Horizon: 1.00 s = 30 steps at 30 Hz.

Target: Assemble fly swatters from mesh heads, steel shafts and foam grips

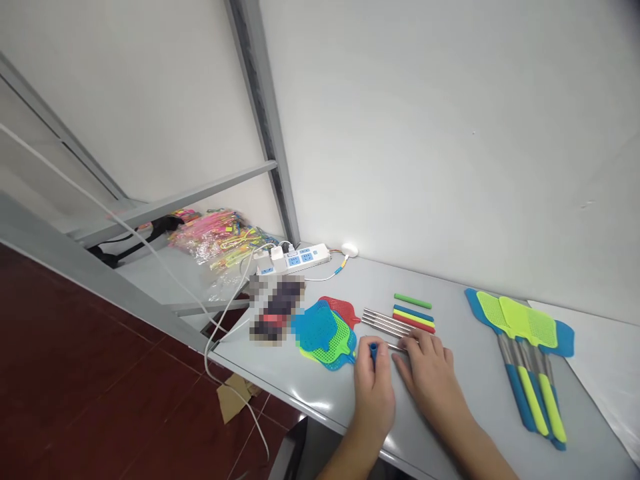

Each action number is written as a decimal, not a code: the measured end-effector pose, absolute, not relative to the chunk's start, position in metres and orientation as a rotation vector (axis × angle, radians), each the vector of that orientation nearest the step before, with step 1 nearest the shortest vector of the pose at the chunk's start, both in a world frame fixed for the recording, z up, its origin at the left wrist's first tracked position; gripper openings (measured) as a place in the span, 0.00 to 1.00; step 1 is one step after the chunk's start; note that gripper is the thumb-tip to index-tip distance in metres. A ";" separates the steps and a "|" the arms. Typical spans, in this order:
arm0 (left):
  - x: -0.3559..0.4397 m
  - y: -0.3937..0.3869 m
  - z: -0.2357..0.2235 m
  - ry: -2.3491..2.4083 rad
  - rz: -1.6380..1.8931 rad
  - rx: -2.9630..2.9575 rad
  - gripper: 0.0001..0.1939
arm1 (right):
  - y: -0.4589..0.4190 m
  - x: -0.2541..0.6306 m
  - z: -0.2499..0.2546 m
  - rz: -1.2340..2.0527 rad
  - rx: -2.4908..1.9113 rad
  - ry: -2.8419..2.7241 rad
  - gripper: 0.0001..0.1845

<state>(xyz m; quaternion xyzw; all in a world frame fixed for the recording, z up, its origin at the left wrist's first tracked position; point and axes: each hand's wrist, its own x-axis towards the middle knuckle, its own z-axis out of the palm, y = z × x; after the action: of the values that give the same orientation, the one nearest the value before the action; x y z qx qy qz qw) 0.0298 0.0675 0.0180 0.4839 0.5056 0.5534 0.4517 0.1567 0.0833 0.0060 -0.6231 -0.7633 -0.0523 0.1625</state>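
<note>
At your far left, a smooth grey metal frame [200,190] crosses in front of clear, crinkled plastic bags [220,233], packed with thin pink and yellow pieces. A flat, torn piece of brown cardboard [231,398] lies on the red tiled floor [115,373]. On the glossy grey tabletop [477,370], near the wall, sits a long white power strip [303,259] with blue socket panels and plugs seated in it; below it, pixelation hides a dark object [283,303].

Next come your swatter heads [340,333], thin, rounded plastic leaves pierced with fine mesh, overlapping in red, blue and bright green. Just beside them, your left hand [374,373] is closed around a blue tube [373,348], its round hollow end showing upward. Slim, shiny metal rods [387,323] lie side by side beyond your hands. Your right hand [425,357] has its fingertips at a single metal rod [395,347]; you cannot tell from here whether they pinch it or only rest on it.

Behind that hand lie smooth, straight sleeves [414,319], blue, yellow and red together, with a green one just apart. Farther right, assembled swatters [515,317] overlap, mesh heads toward the wall, beside a smooth white sheet [595,373].
</note>
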 end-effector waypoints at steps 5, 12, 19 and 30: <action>0.030 0.060 0.029 1.117 1.223 1.509 0.11 | 0.069 0.167 -0.002 -0.098 -1.790 -2.173 0.07; 0.031 0.061 0.029 1.100 1.056 1.650 0.12 | 0.025 0.193 -0.017 0.282 -1.856 -1.537 0.10; 0.038 0.068 0.029 1.107 0.913 1.801 0.10 | 0.029 0.185 0.045 1.011 -1.368 -0.842 0.15; 0.037 0.068 0.026 1.060 0.843 1.850 0.10 | 0.083 0.149 0.099 1.122 -0.713 -0.564 0.25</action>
<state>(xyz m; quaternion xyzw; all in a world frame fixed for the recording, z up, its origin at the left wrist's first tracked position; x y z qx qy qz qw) 0.0369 0.0675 0.0263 0.7351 0.4215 0.3350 0.4119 0.1488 0.0831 0.0987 -0.3265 -0.2581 0.5135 0.7503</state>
